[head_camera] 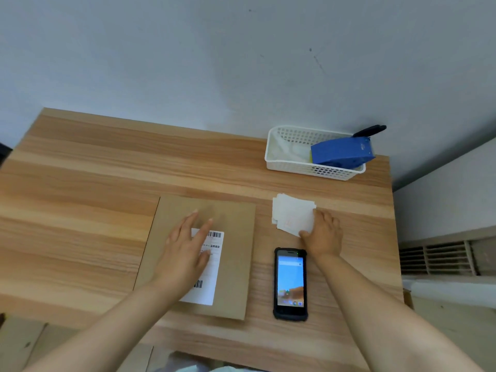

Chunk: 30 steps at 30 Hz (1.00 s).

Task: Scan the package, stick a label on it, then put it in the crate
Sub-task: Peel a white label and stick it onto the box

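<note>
Package (214, 253), a flat brown envelope with a white shipping slip (212, 267), lies on the wooden table (80, 210) under the flat, open left hand (185, 251). Beside it rests a lit handheld scanner (290, 283). Farther on, the right hand (323, 234) pinches the stack of labels (292, 214). A white basket (290, 154) holding a blue tape dispenser (342, 153) sits at the wall.

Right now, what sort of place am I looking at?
Probably a small parcel-packing desk: a flat cardboard package bearing a barcoded shipping label, a handheld scanner beside it, and a stack of labels.
</note>
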### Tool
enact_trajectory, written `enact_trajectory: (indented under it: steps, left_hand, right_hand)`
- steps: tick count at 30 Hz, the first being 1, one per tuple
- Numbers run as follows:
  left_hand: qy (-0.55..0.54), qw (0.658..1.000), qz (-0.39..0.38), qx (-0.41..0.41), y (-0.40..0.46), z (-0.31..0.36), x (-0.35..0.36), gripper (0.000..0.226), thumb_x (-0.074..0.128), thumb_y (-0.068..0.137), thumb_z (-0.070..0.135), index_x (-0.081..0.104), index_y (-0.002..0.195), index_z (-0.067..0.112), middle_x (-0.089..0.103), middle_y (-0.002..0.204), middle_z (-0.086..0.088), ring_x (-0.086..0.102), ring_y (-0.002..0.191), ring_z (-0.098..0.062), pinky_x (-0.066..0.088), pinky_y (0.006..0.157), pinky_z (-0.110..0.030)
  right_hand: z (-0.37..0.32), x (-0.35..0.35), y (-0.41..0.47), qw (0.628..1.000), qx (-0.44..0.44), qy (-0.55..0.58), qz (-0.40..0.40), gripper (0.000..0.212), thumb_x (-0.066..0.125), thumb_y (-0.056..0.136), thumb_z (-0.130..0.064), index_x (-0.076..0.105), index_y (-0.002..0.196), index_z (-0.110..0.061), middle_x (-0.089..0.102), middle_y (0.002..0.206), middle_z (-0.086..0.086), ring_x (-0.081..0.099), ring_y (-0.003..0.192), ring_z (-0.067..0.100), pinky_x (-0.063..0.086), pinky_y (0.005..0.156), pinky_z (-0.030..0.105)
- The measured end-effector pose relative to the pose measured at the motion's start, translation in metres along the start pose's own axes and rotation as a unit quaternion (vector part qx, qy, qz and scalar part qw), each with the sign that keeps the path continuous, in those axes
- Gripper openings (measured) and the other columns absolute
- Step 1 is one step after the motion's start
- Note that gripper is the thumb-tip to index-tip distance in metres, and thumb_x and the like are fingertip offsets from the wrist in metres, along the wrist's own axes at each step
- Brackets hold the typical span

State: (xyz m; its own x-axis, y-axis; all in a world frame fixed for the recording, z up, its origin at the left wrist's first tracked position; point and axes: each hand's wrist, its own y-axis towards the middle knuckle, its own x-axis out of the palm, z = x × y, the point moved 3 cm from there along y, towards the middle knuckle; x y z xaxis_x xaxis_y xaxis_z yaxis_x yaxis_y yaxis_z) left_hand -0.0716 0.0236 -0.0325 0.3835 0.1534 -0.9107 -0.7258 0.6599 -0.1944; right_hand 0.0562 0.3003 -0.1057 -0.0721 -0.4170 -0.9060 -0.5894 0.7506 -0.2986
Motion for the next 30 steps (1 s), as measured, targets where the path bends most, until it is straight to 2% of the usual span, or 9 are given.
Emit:
enact_trajectory:
  steps: [6,9,11,16,20,23,25,27,30]
  left_hand:
    - [-0.011,1.000,-0.002,-0.008,-0.002,0.003,-0.004,0.064,0.055,0.087,0.018,0.027,0.143,0.028,0.013,0.156,-0.006,0.011,0.142,-0.026,0.018,0.113,-0.038]
    - [-0.016,1.000,-0.004,-0.010,-0.002,0.006,-0.006,0.063,0.055,0.087,0.019,0.027,0.142,0.028,0.012,0.156,-0.005,0.010,0.142,-0.025,0.019,0.113,-0.039]
    - [-0.019,1.000,-0.008,-0.011,-0.001,0.010,-0.008,0.061,0.054,0.088,0.020,0.028,0.142,0.027,0.012,0.156,-0.005,0.009,0.142,-0.025,0.020,0.113,-0.040]
    - [-0.024,1.000,-0.007,-0.001,0.003,0.023,-0.024,0.064,0.054,0.087,0.022,0.024,0.143,0.029,0.010,0.156,-0.003,0.011,0.141,-0.026,0.022,0.113,-0.041]
    - [-0.044,0.998,0.024,0.022,0.007,0.029,-0.050,0.068,0.057,0.085,0.021,0.023,0.143,0.030,0.013,0.156,-0.004,0.014,0.139,-0.028,0.021,0.112,-0.043]
    - [-0.066,0.996,0.042,0.035,0.013,0.031,-0.075,0.069,0.058,0.084,0.023,0.023,0.143,0.030,0.022,0.152,-0.003,0.014,0.139,-0.026,0.020,0.113,-0.044]
    - [-0.097,0.992,0.059,0.048,0.018,0.031,-0.093,0.067,0.058,0.085,0.026,0.025,0.142,0.030,0.035,0.147,-0.001,0.018,0.137,-0.023,0.021,0.111,-0.043]
    - [-0.164,0.982,0.077,0.056,0.022,0.030,-0.113,0.063,0.059,0.085,0.026,0.031,0.140,0.032,0.048,0.136,0.003,0.029,0.131,-0.023,0.030,0.105,-0.041]
    - [-0.287,0.952,0.080,0.068,0.023,0.030,-0.146,0.055,0.059,0.085,0.025,0.039,0.136,0.031,0.059,0.121,0.007,0.046,0.115,-0.014,0.038,0.088,-0.028]
  right_hand:
    - [0.004,-0.008,-0.002,0.994,0.027,0.085,0.057,0.053,0.071,0.073,-0.011,0.053,0.123,-0.014,0.058,0.120,0.011,0.048,0.112,0.030,0.036,0.091,0.036]
    - [0.009,-0.008,-0.004,0.989,0.045,0.142,0.026,0.036,0.065,0.080,-0.014,0.059,0.115,-0.011,0.066,0.111,0.011,0.057,0.099,0.029,0.044,0.077,0.032]
    - [0.007,-0.012,-0.006,0.982,0.044,0.181,0.001,0.028,0.062,0.084,-0.015,0.062,0.110,-0.007,0.066,0.106,0.011,0.058,0.091,0.025,0.042,0.069,0.028]
    - [-0.021,-0.039,-0.016,0.963,-0.010,0.268,-0.023,0.004,0.057,0.087,-0.012,0.061,0.085,-0.015,0.064,0.087,0.004,0.057,0.079,0.019,0.040,0.062,0.029]
    - [-0.058,-0.073,-0.034,0.940,-0.039,0.337,-0.027,0.016,0.056,0.088,-0.009,0.058,0.075,-0.017,0.058,0.076,-0.003,0.051,0.068,0.008,0.037,0.056,0.023]
    - [-0.091,-0.095,-0.050,0.926,-0.053,0.372,-0.038,0.024,0.054,0.088,-0.008,0.055,0.068,-0.021,0.058,0.075,-0.004,0.055,0.070,0.011,0.041,0.056,0.022]
    - [-0.112,-0.107,-0.062,0.914,-0.056,0.398,-0.058,0.024,0.055,0.086,-0.007,0.054,0.066,-0.020,0.061,0.077,0.000,0.061,0.077,0.021,0.053,0.063,0.036]
    - [-0.134,-0.121,-0.076,0.904,-0.066,0.417,-0.073,0.024,0.056,0.084,-0.007,0.051,0.063,-0.018,0.059,0.075,0.003,0.060,0.074,0.024,0.054,0.065,0.049]
    - [-0.166,-0.142,-0.096,0.897,-0.107,0.425,-0.060,0.026,0.054,0.081,-0.003,0.049,0.060,-0.017,0.052,0.071,0.005,0.049,0.068,0.019,0.041,0.061,0.035]
